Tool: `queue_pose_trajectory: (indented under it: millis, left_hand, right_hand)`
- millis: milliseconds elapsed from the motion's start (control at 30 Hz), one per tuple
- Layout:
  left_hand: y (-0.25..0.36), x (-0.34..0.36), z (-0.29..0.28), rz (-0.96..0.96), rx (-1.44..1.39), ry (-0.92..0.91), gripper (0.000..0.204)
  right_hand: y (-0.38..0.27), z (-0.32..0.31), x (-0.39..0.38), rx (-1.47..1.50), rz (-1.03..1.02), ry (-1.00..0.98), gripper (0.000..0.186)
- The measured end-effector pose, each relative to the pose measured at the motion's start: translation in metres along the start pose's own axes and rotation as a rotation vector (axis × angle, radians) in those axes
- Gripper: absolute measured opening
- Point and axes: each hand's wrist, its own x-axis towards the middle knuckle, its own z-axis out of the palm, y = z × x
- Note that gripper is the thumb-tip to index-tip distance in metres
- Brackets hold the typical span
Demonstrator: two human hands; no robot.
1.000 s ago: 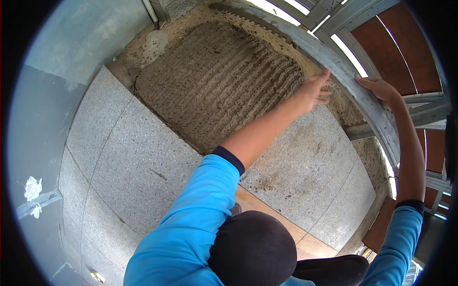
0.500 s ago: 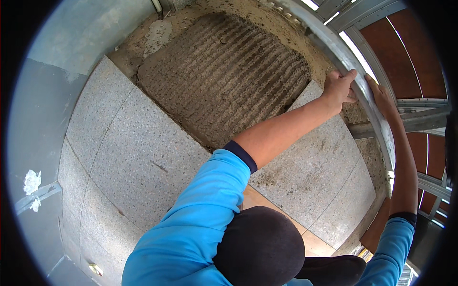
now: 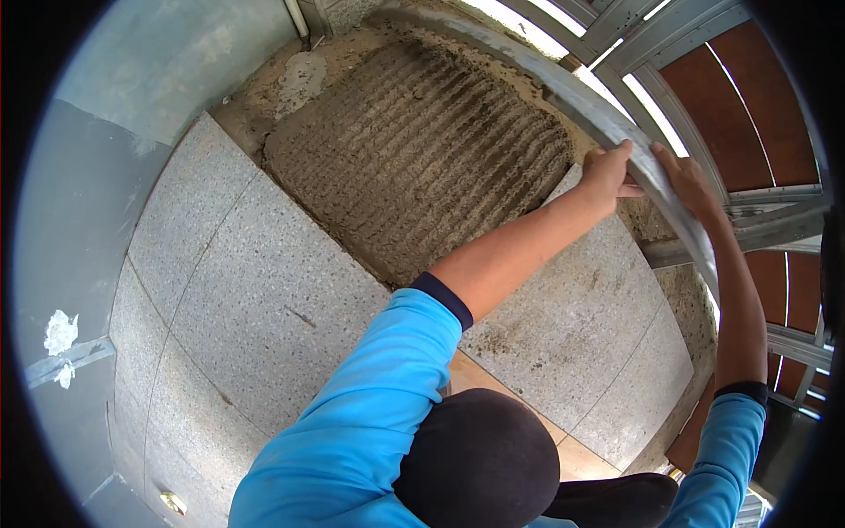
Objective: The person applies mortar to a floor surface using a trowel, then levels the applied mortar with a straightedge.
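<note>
A long grey metal straightedge [image 3: 576,99] runs from the far edge of the mortar bed down the right side, bent in look by the lens. My left hand [image 3: 606,179] grips its inner side, thumb on top and fingers curled beneath. Just opposite, my right hand [image 3: 689,183] is closed on the outer side; its fingertips are partly hidden. Left of the bar spreads a bed of wet brown mortar [image 3: 414,150] combed into ridges. The bar lies beside the mortar's right edge, and I cannot tell whether it touches it.
Speckled grey tiles [image 3: 273,273] border the mortar on the near left, and more tiles [image 3: 581,308] lie under my left arm. A grey wall [image 3: 106,194] rises at left, with a pipe [image 3: 297,22] at the far corner. Metal framing with red-brown panels [image 3: 761,97] stands at right.
Both hands have shifted a little left with the straightedge, staying closed on it. Its far end now shows near the top, beyond the mortar. The view has tilted slightly.
</note>
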Motion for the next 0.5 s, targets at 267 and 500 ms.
queue_pose_trajectory:
  millis: [267,500]
  left_hand:
    - [-0.004,0.004,-0.001,-0.023,0.074,0.000,0.037]
    - [0.002,0.002,-0.008,-0.072,0.084,-0.024,0.036]
  right_hand:
    - [-0.002,-0.005,-0.005,0.018,0.004,-0.014,0.084]
    - [0.003,0.014,-0.007,0.118,-0.085,0.134,0.086]
